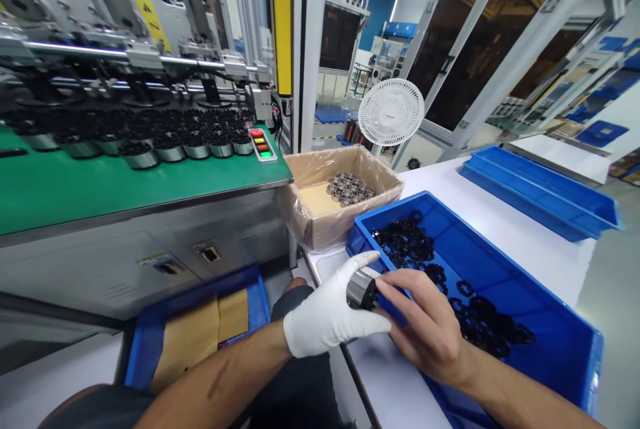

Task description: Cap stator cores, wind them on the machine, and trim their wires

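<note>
White glove [313,323] on the left hand [333,312], grip curled partway round a silvery cylinder [359,289]; bare right hand [433,322] has fingertips on its black end [372,293], can't tell if they're pinching. Smooth on smooth, so an off-centre push could probably skid it onto the table [383,375] or into the blue bin [493,265] just beyond.

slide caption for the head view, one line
Gloved left hand holding a metal cylinder, bare right hand at its black end, beside a blue bin of black ring-like parts.
</note>
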Demonstrator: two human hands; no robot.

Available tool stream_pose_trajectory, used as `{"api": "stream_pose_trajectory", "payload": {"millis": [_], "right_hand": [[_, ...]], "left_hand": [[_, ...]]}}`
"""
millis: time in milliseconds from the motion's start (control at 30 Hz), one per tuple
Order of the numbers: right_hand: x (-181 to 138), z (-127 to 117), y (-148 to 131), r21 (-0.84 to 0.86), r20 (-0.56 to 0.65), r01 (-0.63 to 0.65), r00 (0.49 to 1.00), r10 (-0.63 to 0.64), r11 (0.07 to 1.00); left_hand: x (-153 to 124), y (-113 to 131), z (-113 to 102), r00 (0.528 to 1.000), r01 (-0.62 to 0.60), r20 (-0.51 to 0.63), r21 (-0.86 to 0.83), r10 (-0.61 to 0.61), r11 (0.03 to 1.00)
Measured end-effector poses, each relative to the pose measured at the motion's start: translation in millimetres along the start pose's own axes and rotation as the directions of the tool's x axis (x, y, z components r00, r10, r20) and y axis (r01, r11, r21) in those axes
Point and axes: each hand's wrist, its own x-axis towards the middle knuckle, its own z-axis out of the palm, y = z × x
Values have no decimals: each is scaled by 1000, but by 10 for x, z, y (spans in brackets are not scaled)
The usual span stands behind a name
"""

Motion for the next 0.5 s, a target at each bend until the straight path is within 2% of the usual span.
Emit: {"api": "stream_pose_trajectory", "payload": {"millis": [167, 400, 500], "right_hand": [[-9, 6, -5, -20, 14, 2, 1000, -2, 1000], [-27, 38, 48, -1, 33, -30, 999, 30, 1000], [-31, 48, 70, -24, 40, 14, 999, -13, 1000]], "left_hand": [[-15, 1, -16, 1000, 0, 18, 7, 0, 1000], [7, -34, -63, 1000, -3, 2, 109, 3, 994], [23, -80, -71, 1000, 19, 5, 112, -20, 994]]}}
